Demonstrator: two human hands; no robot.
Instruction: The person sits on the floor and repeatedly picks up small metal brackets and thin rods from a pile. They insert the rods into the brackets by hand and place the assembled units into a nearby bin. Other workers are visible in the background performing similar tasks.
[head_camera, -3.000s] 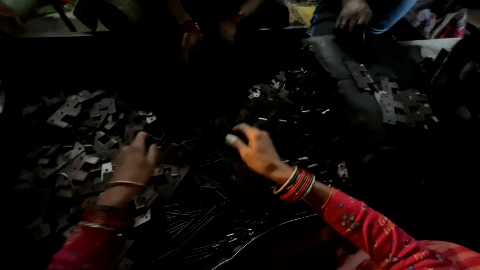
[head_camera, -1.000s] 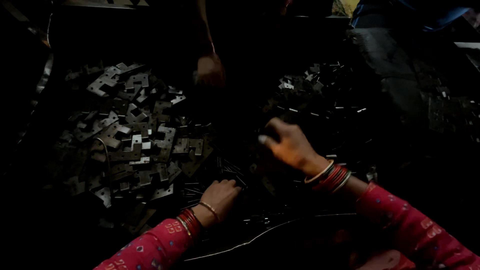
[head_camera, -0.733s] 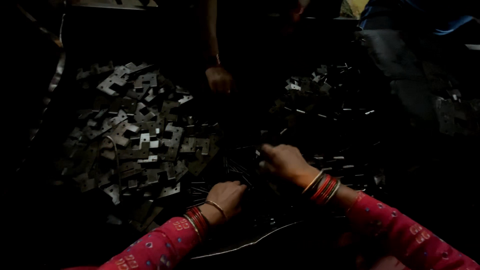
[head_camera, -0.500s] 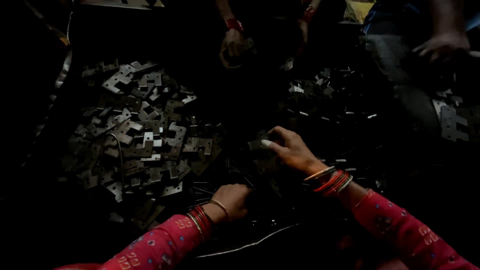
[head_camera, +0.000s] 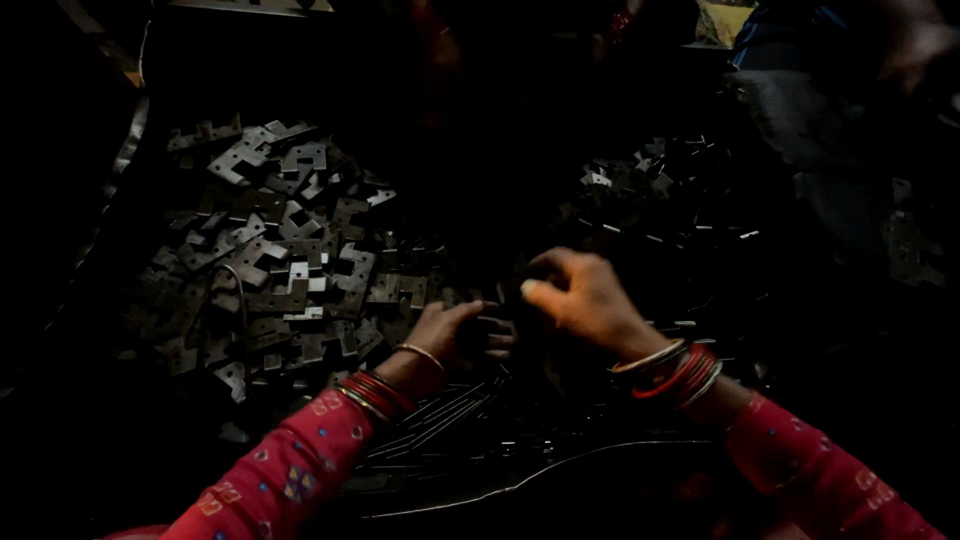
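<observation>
Left hand (head_camera: 455, 335): now at centre, fingers curled inward toward the right hand, fingertips touching or nearly touching it. Grasp not confirmed; contents of the curl too dark to make out.

Right hand (head_camera: 585, 300): raised slightly above the left, fingers bent into a pinch pointing left. Cannot tell whether anything sits in the pinch.

Change over the last half second: left hand lifted off the thin metal rods (head_camera: 450, 420) and brought up against the right. Three seconds back: hands well apart, left one at the edge of the pile of flat notched plates (head_camera: 280, 260). Now clear of that pile, just to its right.

Meaning, as a judgement only: picking from the pile finished for now; work shifted to a two-handed stage between the fingertips, directly above the rods.

Location of parts: notched plates heaped at left; a second, darker heap (head_camera: 660, 190) at upper right, well apart from both hands; rods spread beneath and in front of the wrists, bordered by a curved wire (head_camera: 560, 465) nearest the body.
</observation>
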